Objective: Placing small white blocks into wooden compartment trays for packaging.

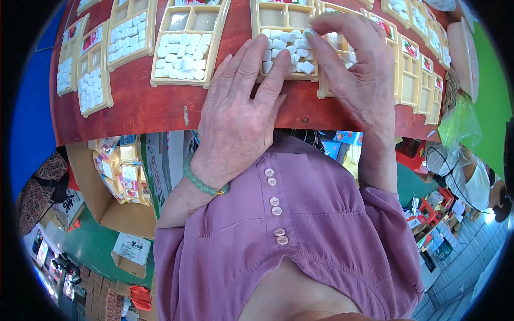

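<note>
A cream plastic tray (293, 78) with compartments lies in front of me, its near compartment holding many small white pillow-shaped pieces (276, 44). My left hand (238, 99) wears a green bead bracelet and lies over the tray's left near corner. Its fingers are spread, with the fingertips at the white pieces. Over the tray's right side, my right hand (360, 61) is bent, thumb and forefinger pinched together at a white piece by the compartment's upper right. Part of the neighbouring tray (324, 91) on the right is hidden under this hand.
More cream trays stand in rows on the red table (160, 109); a filled tray (179, 59) is left of my hand, and trays with bare compartments (409, 88) are at right. Below the edge, a cardboard box (88, 184) holds packs. A clear plastic bag (460, 125) hangs at right.
</note>
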Tool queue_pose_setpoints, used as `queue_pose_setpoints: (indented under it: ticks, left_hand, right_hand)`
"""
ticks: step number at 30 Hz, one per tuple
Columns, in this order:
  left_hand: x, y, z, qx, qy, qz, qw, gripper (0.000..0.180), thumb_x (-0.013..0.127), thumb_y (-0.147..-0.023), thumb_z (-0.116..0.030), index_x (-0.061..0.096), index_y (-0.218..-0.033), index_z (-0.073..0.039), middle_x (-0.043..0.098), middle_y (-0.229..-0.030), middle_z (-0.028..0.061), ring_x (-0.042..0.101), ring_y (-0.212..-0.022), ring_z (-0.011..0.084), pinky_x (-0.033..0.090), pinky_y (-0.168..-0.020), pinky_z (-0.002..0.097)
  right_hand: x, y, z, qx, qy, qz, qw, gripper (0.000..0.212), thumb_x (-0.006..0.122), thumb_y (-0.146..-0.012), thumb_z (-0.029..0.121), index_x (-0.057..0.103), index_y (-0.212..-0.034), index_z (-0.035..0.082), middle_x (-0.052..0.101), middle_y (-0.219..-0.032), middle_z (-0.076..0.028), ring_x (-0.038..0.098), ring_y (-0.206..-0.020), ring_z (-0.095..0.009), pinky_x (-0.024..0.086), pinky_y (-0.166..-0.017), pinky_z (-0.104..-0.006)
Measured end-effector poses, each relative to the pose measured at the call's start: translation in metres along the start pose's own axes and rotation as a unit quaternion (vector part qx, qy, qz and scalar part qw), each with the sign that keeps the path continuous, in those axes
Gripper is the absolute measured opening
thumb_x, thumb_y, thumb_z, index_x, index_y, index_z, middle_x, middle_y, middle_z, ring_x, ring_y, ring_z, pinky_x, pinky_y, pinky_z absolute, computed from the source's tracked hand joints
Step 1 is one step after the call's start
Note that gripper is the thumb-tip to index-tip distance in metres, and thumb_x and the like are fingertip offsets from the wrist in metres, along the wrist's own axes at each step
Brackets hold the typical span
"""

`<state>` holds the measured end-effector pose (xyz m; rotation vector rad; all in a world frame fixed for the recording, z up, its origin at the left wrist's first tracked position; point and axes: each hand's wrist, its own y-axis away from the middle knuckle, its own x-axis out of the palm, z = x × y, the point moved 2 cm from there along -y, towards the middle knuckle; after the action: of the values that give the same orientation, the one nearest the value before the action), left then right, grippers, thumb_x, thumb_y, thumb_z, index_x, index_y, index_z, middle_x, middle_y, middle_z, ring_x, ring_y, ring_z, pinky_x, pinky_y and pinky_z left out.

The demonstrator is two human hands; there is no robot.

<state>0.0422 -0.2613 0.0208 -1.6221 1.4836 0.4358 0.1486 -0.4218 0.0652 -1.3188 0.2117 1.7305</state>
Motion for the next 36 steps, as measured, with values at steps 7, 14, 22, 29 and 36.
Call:
queue_pose_setpoints:
  ticks: [7, 14, 22, 29, 36]
  left_hand:
    - [0.002, 0.003, 0.004, 0.02, -0.004, -0.013, 1.0, 0.059, 0.073, -0.086, -0.002, 0.06, -0.143, -0.008, 0.051, -0.148, 0.0197, 0.056, -0.13, 0.0395, 0.048, -0.107, 0.0474]
    - [0.005, 0.003, 0.005, 0.029, -0.011, -0.036, 0.999, 0.058, 0.074, -0.085, -0.002, 0.062, -0.141, -0.009, 0.053, -0.147, 0.0192, 0.058, -0.128, 0.039, 0.049, -0.106, 0.0464]
    - [0.005, 0.004, 0.006, 0.027, -0.005, -0.033, 0.999, 0.051, 0.076, -0.083, -0.002, 0.068, -0.133, -0.009, 0.055, -0.145, 0.0191, 0.06, -0.126, 0.0387, 0.05, -0.104, 0.0455]
    - [0.002, 0.004, 0.004, 0.024, -0.003, -0.04, 0.999, 0.04, 0.078, -0.082, -0.003, 0.073, -0.122, -0.006, 0.057, -0.144, 0.0194, 0.06, -0.127, 0.0381, 0.051, -0.105, 0.0448]
    - [0.005, 0.007, 0.007, 0.031, 0.008, -0.053, 0.998, 0.052, 0.079, -0.082, -0.003, 0.067, -0.133, -0.003, 0.058, -0.145, 0.0197, 0.059, -0.128, 0.0377, 0.049, -0.107, 0.0461]
  right_hand:
    - [-0.009, -0.007, 0.02, 0.019, -0.081, 0.055, 0.995, 0.018, 0.074, -0.087, 0.002, 0.072, -0.104, 0.004, 0.061, -0.089, -0.008, 0.057, -0.087, -0.028, 0.043, -0.082, -0.039]
    - [-0.004, -0.007, 0.02, 0.004, -0.056, 0.066, 0.996, 0.018, 0.074, -0.086, 0.004, 0.07, -0.104, 0.005, 0.06, -0.09, -0.009, 0.057, -0.09, -0.028, 0.043, -0.085, -0.0406]
    - [0.054, -0.001, -0.033, -0.316, -0.171, -0.217, 0.907, 0.018, 0.076, -0.084, 0.003, 0.07, -0.101, 0.006, 0.062, -0.091, -0.009, 0.059, -0.089, -0.029, 0.043, -0.088, -0.0402]
    - [-0.002, -0.004, 0.016, -0.004, -0.099, 0.096, 0.99, 0.011, 0.078, -0.082, 0.005, 0.072, -0.092, 0.006, 0.066, -0.093, -0.007, 0.06, -0.091, -0.027, 0.043, -0.088, -0.0397]
    - [-0.006, -0.005, 0.017, 0.015, -0.128, 0.058, 0.99, 0.012, 0.08, -0.081, 0.002, 0.072, -0.091, 0.004, 0.067, -0.091, -0.008, 0.063, -0.09, -0.026, 0.047, -0.085, -0.0382]
